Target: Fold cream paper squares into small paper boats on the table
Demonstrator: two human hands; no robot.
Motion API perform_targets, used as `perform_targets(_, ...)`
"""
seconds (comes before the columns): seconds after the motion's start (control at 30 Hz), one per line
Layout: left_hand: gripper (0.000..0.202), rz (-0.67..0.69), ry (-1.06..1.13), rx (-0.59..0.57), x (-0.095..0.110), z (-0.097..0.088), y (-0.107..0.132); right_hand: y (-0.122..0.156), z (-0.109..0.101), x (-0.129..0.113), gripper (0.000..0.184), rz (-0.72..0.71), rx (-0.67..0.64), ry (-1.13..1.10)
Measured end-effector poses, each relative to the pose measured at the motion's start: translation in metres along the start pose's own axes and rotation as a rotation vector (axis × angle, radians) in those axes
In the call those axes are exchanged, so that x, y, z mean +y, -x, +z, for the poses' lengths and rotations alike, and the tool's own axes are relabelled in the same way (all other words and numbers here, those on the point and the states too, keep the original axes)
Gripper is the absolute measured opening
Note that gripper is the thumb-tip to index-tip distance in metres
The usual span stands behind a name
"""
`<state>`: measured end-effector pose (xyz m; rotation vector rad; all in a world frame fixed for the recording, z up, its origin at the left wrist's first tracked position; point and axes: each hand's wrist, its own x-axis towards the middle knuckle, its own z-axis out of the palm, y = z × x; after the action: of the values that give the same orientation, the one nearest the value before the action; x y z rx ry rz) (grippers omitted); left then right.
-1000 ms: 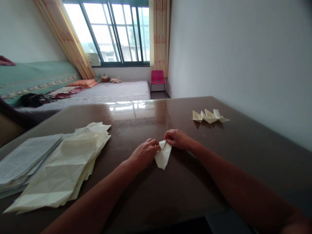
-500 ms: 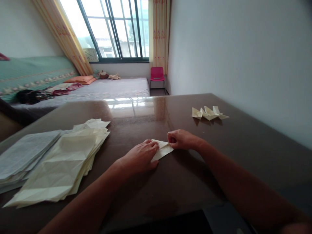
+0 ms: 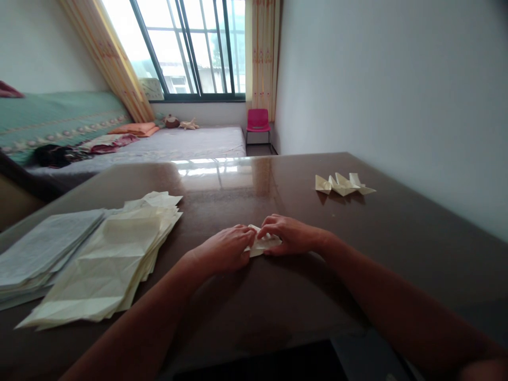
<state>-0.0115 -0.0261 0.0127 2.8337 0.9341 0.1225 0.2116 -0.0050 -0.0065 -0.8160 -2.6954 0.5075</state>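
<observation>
Fingers of both hands press down on a small folded cream paper piece (image 3: 262, 244) that lies flat on the dark glossy bench (image 3: 301, 296). The left hand (image 3: 224, 248) covers the piece's left end, its grip closed over the paper with fingertips curled onto it. The right hand (image 3: 289, 234) lies over the right end, its grip likewise closed on the paper, fingers bent and meeting the left hand's fingertips above the fold. Only a narrow strip of the piece shows between the two hands. Well left of the piece sits a stack of cream paper sheets (image 3: 107, 259), fanned and creased, with a greyer pile (image 3: 43, 248) touching its far left side. Beyond the piece and to its right, a cluster of finished folded paper shapes (image 3: 343, 184) rests on the bench near the white wall (image 3: 397, 95).
</observation>
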Motion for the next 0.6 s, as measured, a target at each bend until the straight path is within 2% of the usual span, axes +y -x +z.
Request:
perform_targets(0.1,0.018,-0.061,-0.106,-0.030,0.005,0.001,-0.002,0.000,0.000,-0.001,0.029,0.008,-0.001,0.018)
perform_targets(0.33,0.020,-0.066,-0.090,-0.015,0.000,0.002,-0.003,0.000,-0.002,-0.002,0.028,0.040,-0.009,-0.029)
perform_targets(0.47,0.021,-0.105,-0.120,-0.068,0.002,-0.002,-0.003,0.000,-0.002,0.001,0.025,0.069,-0.022,-0.108)
perform_targets(0.6,0.023,-0.139,-0.129,-0.106,0.003,-0.005,-0.004,-0.001,0.001,0.009,0.022,0.147,0.021,-0.107)
